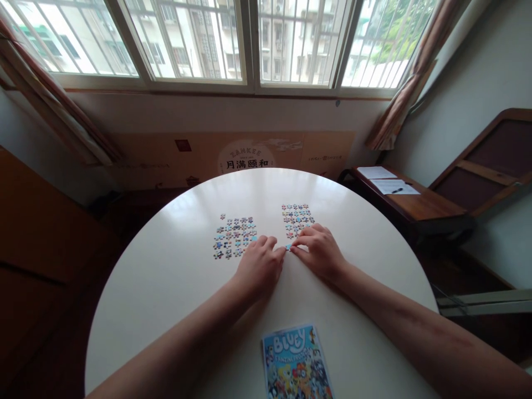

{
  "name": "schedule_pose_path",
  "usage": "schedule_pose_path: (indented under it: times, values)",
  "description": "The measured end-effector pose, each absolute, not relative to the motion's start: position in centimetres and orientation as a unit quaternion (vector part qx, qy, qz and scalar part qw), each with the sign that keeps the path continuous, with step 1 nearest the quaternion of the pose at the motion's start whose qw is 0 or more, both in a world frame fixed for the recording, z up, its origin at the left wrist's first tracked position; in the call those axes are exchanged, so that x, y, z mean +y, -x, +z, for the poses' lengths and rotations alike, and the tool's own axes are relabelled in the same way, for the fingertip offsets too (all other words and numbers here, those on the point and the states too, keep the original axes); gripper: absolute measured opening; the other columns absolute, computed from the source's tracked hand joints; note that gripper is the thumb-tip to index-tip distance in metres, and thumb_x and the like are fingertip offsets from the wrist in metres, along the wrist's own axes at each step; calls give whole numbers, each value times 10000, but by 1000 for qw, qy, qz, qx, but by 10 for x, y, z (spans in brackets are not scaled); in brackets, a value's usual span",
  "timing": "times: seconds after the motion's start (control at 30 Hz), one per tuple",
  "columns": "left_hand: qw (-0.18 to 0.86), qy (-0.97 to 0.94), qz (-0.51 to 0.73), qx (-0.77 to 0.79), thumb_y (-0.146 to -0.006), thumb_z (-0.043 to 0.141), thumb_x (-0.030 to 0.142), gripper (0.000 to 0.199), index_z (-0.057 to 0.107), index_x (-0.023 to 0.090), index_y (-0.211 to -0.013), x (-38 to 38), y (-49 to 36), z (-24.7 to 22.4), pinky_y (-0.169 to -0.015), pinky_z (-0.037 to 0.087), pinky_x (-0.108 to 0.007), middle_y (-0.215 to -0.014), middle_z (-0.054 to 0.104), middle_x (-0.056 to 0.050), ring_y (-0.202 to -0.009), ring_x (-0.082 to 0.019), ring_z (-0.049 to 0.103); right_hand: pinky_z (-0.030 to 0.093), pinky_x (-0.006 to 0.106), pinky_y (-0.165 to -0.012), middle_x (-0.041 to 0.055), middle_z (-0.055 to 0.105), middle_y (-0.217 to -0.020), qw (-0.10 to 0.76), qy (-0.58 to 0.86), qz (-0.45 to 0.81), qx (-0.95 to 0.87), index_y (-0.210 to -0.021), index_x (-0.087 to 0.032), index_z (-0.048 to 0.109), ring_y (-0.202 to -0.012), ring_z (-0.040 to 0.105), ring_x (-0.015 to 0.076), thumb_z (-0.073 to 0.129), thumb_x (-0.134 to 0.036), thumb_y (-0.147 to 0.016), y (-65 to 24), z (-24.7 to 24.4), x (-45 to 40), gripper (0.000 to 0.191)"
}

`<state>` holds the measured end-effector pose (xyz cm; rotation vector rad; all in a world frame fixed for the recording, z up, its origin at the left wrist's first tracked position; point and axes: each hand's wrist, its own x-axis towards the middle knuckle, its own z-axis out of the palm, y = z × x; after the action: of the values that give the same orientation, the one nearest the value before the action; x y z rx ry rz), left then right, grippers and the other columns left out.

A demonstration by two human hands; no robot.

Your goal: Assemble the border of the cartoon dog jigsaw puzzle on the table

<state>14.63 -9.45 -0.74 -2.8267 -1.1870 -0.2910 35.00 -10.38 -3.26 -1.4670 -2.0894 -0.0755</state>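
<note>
Small jigsaw pieces lie in two groups on the white round table (166, 288). The left group (236, 227) is in loose rows, and the right group (296, 213) is in tighter rows. Between the groups, at their near side, is a light blue piece (288, 247). My right hand (319, 249) pinches this piece between thumb and forefinger. My left hand (261, 261) rests beside the left group, its fingers curled and a fingertip close to the blue piece; whether it holds anything is hidden. Some pieces are partly covered by my hands.
A blue Bluey picture card (296, 363) lies near the table's front edge. At the right, a wooden side desk (432, 208) carries papers (393, 187) and a pen. Beyond the table stand a printed cardboard panel (149, 155) and a barred window.
</note>
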Motion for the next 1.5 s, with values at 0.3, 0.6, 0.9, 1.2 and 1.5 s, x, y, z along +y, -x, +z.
schedule_pose_path:
  times: [0.3,0.6,0.9,1.2,1.5]
  values:
    - [45,915,-98,-390,-983,530,269,273,705,234,-1191,-94,-144,-12,-907,472,-463,-1196,659,-119,-1092,-306,569,413,372,-850,25,743,-876,285,540,-15,-792,-885,-303,819,-899,592,230,772,-260,-883,-351,-33,-102,64]
    - [24,914,-88,-395,-938,558,225,156,709,187,-932,-94,-142,-1,-858,492,-443,-1026,678,-107,-996,-292,602,447,364,-862,17,731,-836,301,527,0,-794,-849,-304,818,-892,593,225,779,-214,-863,-362,-36,-94,99]
    - [-17,958,-14,-285,-953,546,329,298,692,189,-734,-108,-145,0,-540,421,-306,-723,677,-40,-588,-185,614,449,371,-864,25,719,-824,298,516,9,-803,-835,-281,809,-882,595,224,764,-179,-862,-361,-34,-93,115]
    - [5,969,-30,-243,-904,582,287,286,687,189,-657,-110,-144,-4,-505,402,-294,-659,686,-31,-549,-172,616,454,366,-841,26,708,-784,288,503,15,-815,-815,-270,806,-843,586,222,749,-189,-872,-358,-32,-93,115]
    - [-8,971,-14,-239,-886,591,270,280,672,178,-634,-110,-145,-1,-506,387,-288,-647,690,-40,-539,-173,611,471,345,-795,33,727,-793,342,488,10,-803,-878,-254,814,-804,596,215,722,-190,-890,-369,-31,-91,112]
